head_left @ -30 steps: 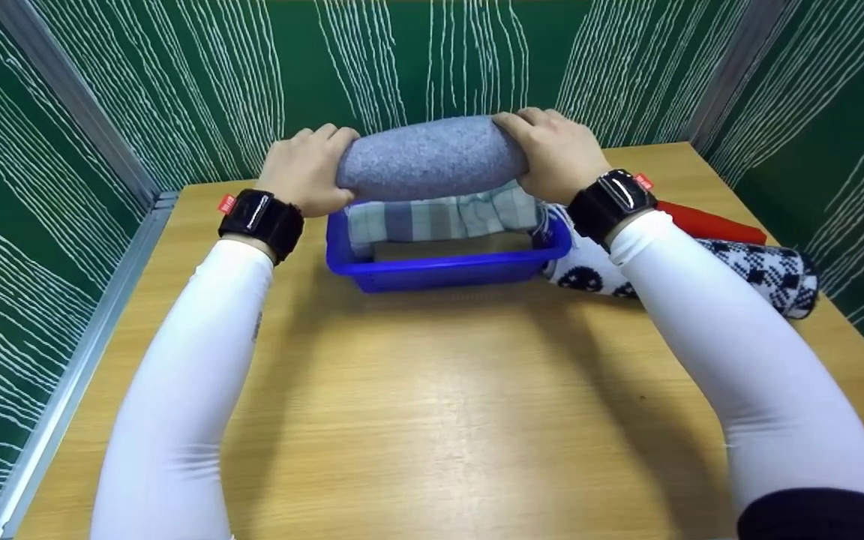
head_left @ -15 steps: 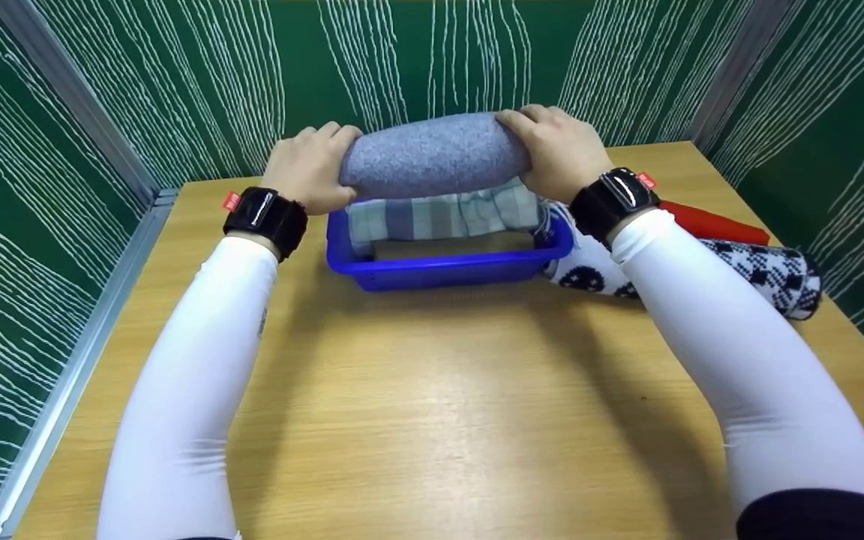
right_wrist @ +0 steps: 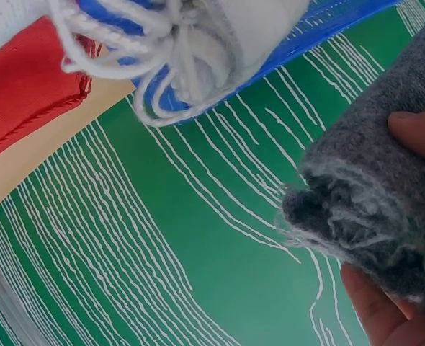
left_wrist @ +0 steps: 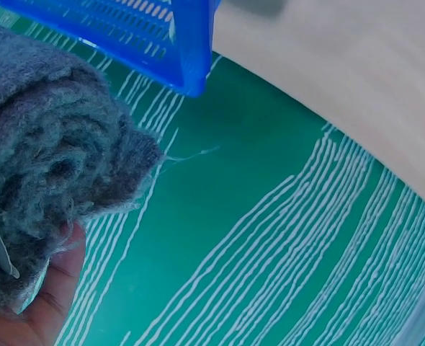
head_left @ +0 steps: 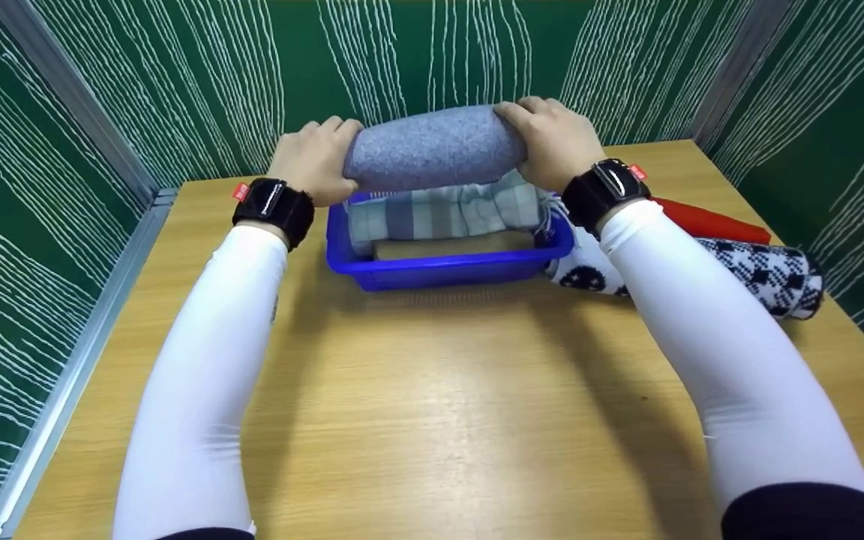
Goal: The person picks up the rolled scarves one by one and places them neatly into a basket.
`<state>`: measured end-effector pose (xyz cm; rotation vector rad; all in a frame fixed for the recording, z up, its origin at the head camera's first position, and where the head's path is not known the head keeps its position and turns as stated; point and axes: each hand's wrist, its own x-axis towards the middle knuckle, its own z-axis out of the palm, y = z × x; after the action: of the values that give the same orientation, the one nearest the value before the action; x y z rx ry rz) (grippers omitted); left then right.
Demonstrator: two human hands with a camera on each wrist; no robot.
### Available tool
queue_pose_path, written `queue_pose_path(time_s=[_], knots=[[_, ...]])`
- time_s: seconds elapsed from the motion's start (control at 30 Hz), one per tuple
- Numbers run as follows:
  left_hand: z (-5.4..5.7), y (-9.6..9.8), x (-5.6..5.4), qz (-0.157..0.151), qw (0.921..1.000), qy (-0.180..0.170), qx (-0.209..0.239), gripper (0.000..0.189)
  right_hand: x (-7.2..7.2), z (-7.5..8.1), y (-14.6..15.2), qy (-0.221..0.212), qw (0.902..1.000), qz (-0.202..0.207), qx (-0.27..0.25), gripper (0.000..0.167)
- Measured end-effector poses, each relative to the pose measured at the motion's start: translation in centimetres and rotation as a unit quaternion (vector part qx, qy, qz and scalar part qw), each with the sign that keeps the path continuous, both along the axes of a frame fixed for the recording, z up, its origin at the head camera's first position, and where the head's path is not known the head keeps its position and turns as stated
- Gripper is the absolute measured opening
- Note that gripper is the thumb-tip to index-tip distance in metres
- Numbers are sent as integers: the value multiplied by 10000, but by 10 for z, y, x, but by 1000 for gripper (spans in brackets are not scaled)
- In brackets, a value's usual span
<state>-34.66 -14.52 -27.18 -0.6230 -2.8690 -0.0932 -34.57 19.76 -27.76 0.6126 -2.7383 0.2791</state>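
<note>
Right wrist view: grey roll (right_wrist: 371, 194) between thumb (right_wrist: 418, 133) and fingers (right_wrist: 373, 303).

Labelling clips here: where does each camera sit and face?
Head: head-worn, facing forward and down at the gray roll; left hand, right hand, white sleeves show.
Left wrist: worn there, facing one roll end; hand partly shows.
Right wrist: worn there, facing the other end; fingers show.
Both wrist views: gray roll, blue basket.
</note>
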Motion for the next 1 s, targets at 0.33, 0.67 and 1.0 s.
queue_pose_path(time_s=[0.33,0.67,1.0], knots=[[-12,8,-14,99,9998,-29,-190,65,-13,-7,-2,-11,9999,-91,42,80],[-23,12,-25,182,9990,-241,-323,66,-22,-20,-5,-203,9996,-154,145,85],[-36,17,-31,190,9971,-591,-436,63,-28,-33,-3,-370,9987,-193,283,79]])
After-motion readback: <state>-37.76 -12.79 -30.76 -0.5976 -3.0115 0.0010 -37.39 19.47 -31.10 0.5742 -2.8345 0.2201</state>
